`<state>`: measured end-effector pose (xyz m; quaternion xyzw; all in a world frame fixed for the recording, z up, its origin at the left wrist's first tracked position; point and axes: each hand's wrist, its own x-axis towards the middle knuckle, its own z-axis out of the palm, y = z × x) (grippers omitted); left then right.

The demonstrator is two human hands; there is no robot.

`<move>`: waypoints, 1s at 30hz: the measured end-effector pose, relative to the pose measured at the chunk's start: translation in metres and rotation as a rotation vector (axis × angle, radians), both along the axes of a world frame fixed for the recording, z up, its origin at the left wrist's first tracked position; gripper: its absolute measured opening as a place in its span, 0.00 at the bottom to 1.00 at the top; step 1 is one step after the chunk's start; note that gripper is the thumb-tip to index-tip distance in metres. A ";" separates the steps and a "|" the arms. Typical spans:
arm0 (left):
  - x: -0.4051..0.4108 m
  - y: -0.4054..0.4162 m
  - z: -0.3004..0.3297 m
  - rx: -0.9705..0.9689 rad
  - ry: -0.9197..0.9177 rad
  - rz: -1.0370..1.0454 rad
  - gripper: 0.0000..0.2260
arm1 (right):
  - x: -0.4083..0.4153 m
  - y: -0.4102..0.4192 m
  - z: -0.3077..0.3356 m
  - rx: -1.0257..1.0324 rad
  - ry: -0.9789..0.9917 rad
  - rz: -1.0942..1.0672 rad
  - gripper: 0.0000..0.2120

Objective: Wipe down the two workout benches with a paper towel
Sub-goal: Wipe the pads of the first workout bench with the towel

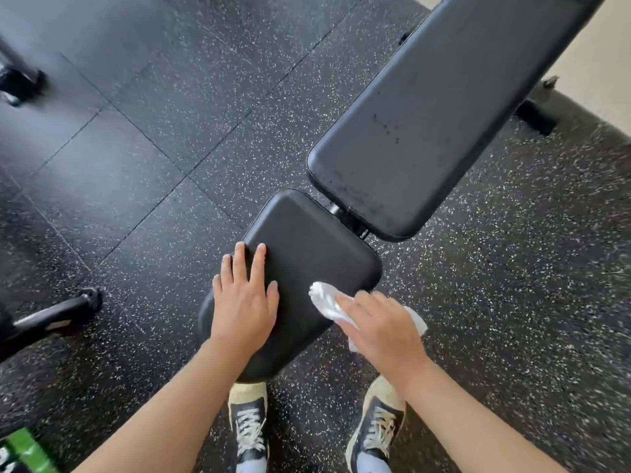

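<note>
A black padded workout bench lies diagonally before me. Its seat pad [307, 247] is nearest, and its long back pad [430, 117] runs up to the right. My left hand [244, 302] rests flat on the left part of the seat pad, fingers straight and spread. My right hand [382, 326] presses a crumpled white paper towel [326, 300] against the seat pad's right near edge. The towel sticks out past my fingertips and behind my hand. Small dark spots speckle the back pad.
Black speckled rubber floor tiles [153, 148] surround the bench. My two shoes [249, 428] stand at its near end. A black metal bar or foot [58, 315] lies at the left. Another black frame foot [536, 117] sits under the back pad at right. A green object [24, 452] shows bottom left.
</note>
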<state>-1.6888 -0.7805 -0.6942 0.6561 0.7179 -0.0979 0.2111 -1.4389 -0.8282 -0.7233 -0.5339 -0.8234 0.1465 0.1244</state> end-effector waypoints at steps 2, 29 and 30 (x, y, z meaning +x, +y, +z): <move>0.020 0.012 0.007 0.006 -0.014 -0.040 0.29 | 0.025 0.018 0.010 -0.064 -0.053 -0.091 0.23; 0.057 0.138 -0.043 0.229 -0.071 -0.033 0.27 | -0.037 0.261 -0.023 0.324 -0.141 0.139 0.14; 0.057 0.138 -0.045 0.237 -0.071 -0.036 0.27 | -0.038 0.265 -0.022 0.304 -0.126 0.153 0.14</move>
